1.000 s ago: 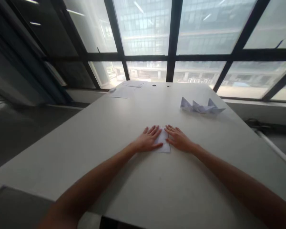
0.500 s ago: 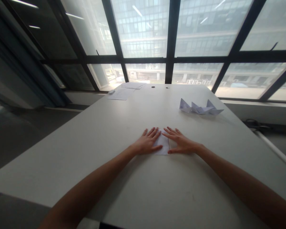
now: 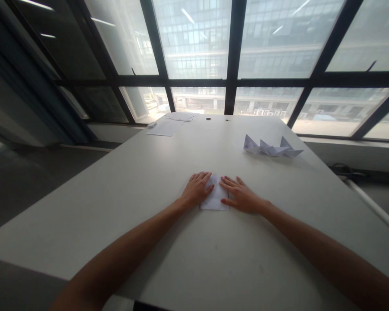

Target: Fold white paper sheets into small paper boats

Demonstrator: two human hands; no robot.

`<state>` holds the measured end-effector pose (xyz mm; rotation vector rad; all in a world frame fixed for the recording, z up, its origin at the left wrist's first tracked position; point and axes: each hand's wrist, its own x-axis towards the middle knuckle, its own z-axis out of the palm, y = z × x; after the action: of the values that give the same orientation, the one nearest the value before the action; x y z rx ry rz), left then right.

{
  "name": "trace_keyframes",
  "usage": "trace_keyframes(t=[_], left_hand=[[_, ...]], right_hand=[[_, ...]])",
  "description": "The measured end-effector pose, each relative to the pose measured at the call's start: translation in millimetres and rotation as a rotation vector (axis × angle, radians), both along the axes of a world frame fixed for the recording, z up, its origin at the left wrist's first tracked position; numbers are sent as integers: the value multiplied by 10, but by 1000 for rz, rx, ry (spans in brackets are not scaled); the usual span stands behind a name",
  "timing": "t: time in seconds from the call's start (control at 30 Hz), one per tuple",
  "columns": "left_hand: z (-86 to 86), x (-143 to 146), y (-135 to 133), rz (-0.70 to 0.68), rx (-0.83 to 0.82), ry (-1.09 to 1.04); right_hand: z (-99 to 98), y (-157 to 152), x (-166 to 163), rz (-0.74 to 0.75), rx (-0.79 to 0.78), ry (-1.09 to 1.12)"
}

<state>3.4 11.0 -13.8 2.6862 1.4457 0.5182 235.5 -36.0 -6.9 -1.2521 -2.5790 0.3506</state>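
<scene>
Item: folded paper (image 3: 215, 199), white, thin, matte, with crisp edges and a faint diagonal crease across its face; it lies flat on the table (image 3: 194, 263) at mid-width, between the two hands. Its straight near edge runs across the view, parallel to the table's near edge; its far part narrows between the fingertips towards the windows, so the long axis appears to run away from the person, though the covering hands leave that uncertain. Left hand (image 3: 197, 189): palm down, fingers stretched out and together, resting on the paper's left portion, gripping nothing. Right hand (image 3: 241, 196): palm down, fingers spread flat over the right portion, thumb along the near right corner, likewise clasping nothing. Table: smooth, pale grey, dull sheen, rectangular. Paper boats (image 3: 271, 148): white folded shapes with pointed peaks, in a row at the far right, well apart from the hands. Loose sheets (image 3: 167, 127): flat, white, at the far left end by the dark-framed windows (image 3: 231, 56)
</scene>
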Motion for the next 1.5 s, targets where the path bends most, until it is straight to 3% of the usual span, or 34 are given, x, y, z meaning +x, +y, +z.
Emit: trace_keyframes(t=[0.33, 0.5, 0.73, 0.93, 1.17, 1.27, 1.4, 1.5], left_hand=[[62, -35, -5, -8, 52, -74], [60, -4, -11, -69, 42, -239], [25, 43, 47, 25, -198, -731], [120, 48, 31, 73, -340, -791], [246, 116, -91, -3, -540, -1017], [262, 138, -145, -164, -528, -967], [256, 164, -222, -412, -346, -696], [241, 169, -246, -426, -239, -595]], right_hand=[[2, 0, -21, 2, 13, -7], [5, -4, -19, 1, 6, -2], [-7, -6, -19, -11, 40, 34], [33, -34, -65, -40, 118, 147], [34, -8, -159, -122, 9, 415], [49, 23, -173, -173, -138, 622], [77, 72, -150, -343, -270, 821], [95, 108, -103, -438, -348, 958]])
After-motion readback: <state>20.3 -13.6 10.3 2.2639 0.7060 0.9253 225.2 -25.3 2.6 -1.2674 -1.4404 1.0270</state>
